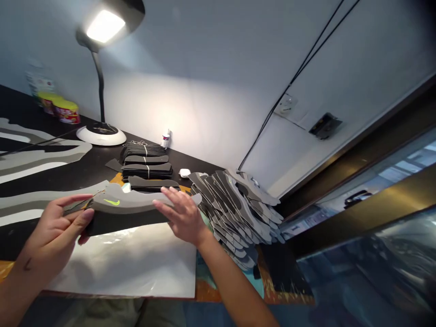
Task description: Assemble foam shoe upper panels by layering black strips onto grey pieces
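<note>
A yellow-green Nike swoosh (112, 202) marks the gray shoe-upper piece (131, 203) above the white sheet (136, 268); the left hand (63, 227) pinches its end, the right hand (184, 213) lies spread on it. The small bottle's (165, 139) label is unreadable.

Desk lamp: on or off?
On: the desk lamp's panel glows bright white, and the wall behind it shows a lit patch.

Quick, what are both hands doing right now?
Left hand: closed, pinching the gray piece with the green mark.
Right hand: open, spread against the same piece.
</note>
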The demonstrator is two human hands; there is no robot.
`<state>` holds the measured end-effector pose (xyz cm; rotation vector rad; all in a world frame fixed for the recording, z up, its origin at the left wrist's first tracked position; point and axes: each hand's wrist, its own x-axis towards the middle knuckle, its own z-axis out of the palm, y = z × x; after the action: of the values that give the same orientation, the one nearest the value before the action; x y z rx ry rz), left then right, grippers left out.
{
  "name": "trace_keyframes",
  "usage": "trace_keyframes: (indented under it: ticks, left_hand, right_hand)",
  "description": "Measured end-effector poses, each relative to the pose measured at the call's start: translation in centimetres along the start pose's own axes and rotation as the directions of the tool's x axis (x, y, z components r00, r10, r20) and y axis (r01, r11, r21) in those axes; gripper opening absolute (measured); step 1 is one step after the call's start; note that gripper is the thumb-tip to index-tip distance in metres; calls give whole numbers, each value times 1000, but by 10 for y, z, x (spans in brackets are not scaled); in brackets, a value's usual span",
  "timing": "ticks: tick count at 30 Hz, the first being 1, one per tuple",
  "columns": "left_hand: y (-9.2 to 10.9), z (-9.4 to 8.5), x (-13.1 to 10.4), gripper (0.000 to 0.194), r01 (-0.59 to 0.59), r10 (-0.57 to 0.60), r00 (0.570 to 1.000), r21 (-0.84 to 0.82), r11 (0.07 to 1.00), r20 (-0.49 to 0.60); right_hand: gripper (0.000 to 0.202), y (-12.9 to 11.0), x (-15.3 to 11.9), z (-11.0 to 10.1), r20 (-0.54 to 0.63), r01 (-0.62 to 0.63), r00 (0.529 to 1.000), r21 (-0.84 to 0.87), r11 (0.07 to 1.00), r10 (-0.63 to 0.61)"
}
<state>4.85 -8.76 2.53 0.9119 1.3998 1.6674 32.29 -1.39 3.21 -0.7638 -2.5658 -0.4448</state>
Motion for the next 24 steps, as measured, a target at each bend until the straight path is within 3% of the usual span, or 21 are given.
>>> trace_keyframes:
  ticks: [4, 7, 11, 17, 20, 24]
  left_hand:
    - [4, -8, 1, 77, 8, -10, 999, -42, 999, -45]
    - [5, -11, 1, 77, -37, 31, 998, -91, 995, -61]
    - [2, -14, 3, 78, -134, 126, 989, -111, 985, -76]
    - [-5, -12, 1, 74, -255, 251, 967, -122, 959, -47]
    - [-4, -2, -5, 72, -224, 230, 973, -152, 963, 26]
    - [-2, 8, -7, 68, -238, 245, 968, -112, 965, 51]
  right_hand:
    - [71, 9, 7, -19, -95, -121, 986, 171, 978, 138]
    - [69, 12, 8, -30, -79, -173, 977, 261, 950, 200]
    - [68, 10, 9, -39, 51, -205, 979, 243, 948, 198]
    - [91, 6, 11, -40, 248, -211, 957, 238, 948, 151]
    - [91, -2, 13, -40, 219, -183, 968, 284, 941, 122]
    - [76, -8, 16, -54, 142, -170, 981, 277, 946, 135]
